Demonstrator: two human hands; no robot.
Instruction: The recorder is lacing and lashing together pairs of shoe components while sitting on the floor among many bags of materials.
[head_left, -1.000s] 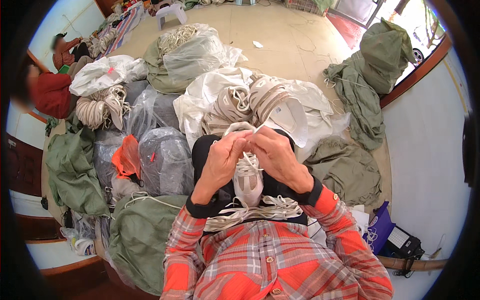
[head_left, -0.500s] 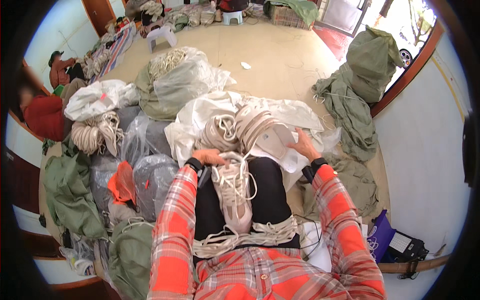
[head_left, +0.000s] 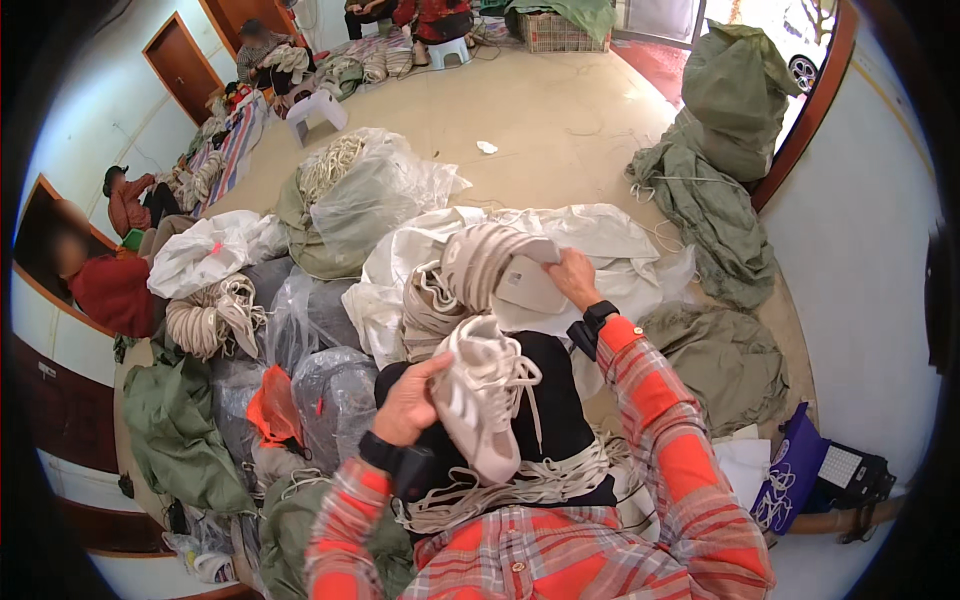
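Note:
My left hand grips the side of a beige shoe upper, thumb on top, and holds it tilted over my lap. White laces are threaded through this upper, and a loose end hangs toward my black-trousered leg. Beyond it lies a row of nested beige shoe uppers on white sheeting. My right hand is closed on the near right end of the outermost upper in that row; part of its grip is hidden. Another bundle of uppers sits just left of the row. A bunch of pale laces lies across my lap.
Plastic-wrapped grey bundles and green sacks crowd my left side. A full green sack stands by the doorway at right. Several people sit farther off, one in a red top. A purple bag lies at lower right.
My left hand has shifted to the upper's side, tilting and turning it. My right hand, spread beside the row before, has closed on its end upper. The view has moved slightly.

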